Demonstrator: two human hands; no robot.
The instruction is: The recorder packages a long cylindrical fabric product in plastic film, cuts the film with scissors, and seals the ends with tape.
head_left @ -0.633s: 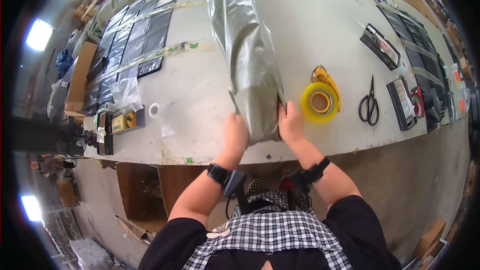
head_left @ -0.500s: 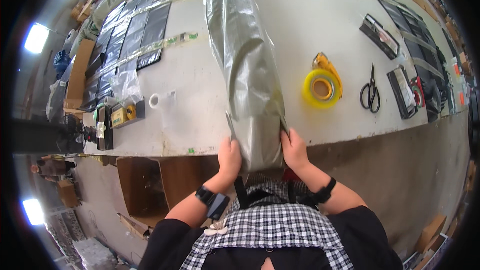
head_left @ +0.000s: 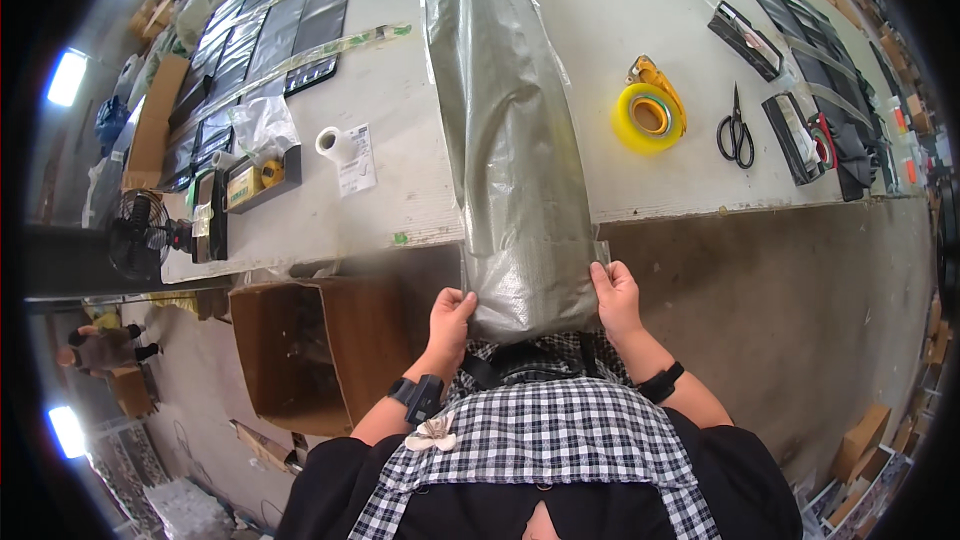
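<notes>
A long grey-green plastic woven bag [head_left: 510, 140] stretches from the far side of the table over its near edge to my lap. My left hand [head_left: 450, 322] pinches the bag's left side near its near end. On the opposite side, my right hand [head_left: 617, 298] grips the bag's edge between thumb and fingers. The bag's near end hangs past the table edge against my checked apron [head_left: 560, 430]. What fills the bag, if anything, is hidden.
Right of the bag lie a yellow tape dispenser [head_left: 650, 115], black scissors [head_left: 736, 135] and black trays [head_left: 795, 140]. To the left are a white roll [head_left: 335, 144], a small box [head_left: 262, 180] and black packages [head_left: 270, 45]. A cardboard box [head_left: 290, 355] stands below the table edge.
The view has shifted, and I am a little farther back from the table. More of the bag's near end hangs past the edge, with both hands slightly wider apart.
</notes>
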